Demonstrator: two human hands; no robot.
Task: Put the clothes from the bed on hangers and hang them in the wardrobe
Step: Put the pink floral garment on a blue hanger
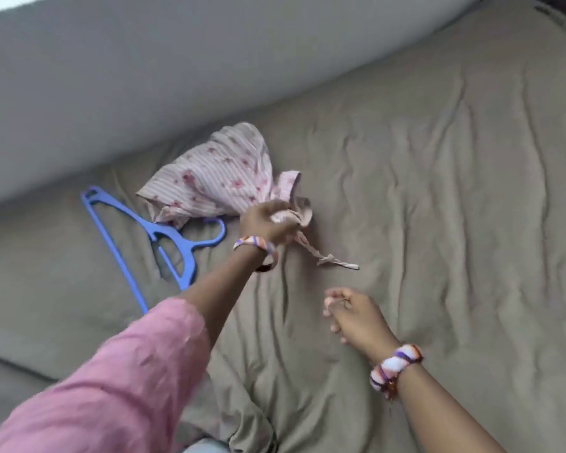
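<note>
A pink striped garment with red flowers [216, 176] lies crumpled on the bed [438, 191]. My left hand [267, 223] grips a bunched corner of it, and a thin tie strap [327, 258] trails from the bunch onto the cover. A blue plastic hanger [164, 238] lies just left of the garment, its hook partly under the cloth. My right hand [353, 313] hovers over the cover below the strap, fingers loosely curled and holding nothing.
The bed carries a wrinkled grey-brown cover. A pale wall or headboard [177, 76] runs along the far left side. The cover's edge folds down at the lower left [20, 367].
</note>
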